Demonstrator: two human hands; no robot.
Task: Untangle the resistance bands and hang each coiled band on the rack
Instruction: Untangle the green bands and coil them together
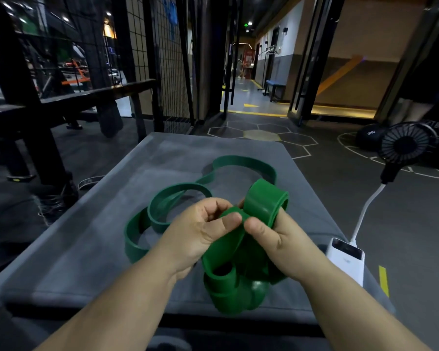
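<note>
**Desk**: grey, padded top, lying under and beyond both hands; carries all the bands.

**Black metal frame**: well to the left of the left hand and beyond it, standing on the floor. A wire grid panel rises behind it.

**Narrow green band**: darker green, lying flat on the desk in open loops. One loop sits just left of the left hand, another just beyond that hand's knuckles, and the farthest loop lies beyond both hands. Where it passes behind the hands, I cannot tell whether it crosses the wide band.

**Wide green band**: brighter green and bunched in folds. The bulk hangs between and below the two wrists at the desk's near edge. One folded loop stands up just above the right hand's fingers.

**Left hand**: fingers curled, thumb pressed down on a strip of the wide green band, pinching it.

**Right hand**: fingers wrapped round the wide green band, thumb tip meeting the left thumb on the same strip.

**Fan**: small and black, well to the right of the right hand and beyond it.

**Power bank**: white, near the right wrist on the desk's right edge, joined to the fan by a white cable.
</note>
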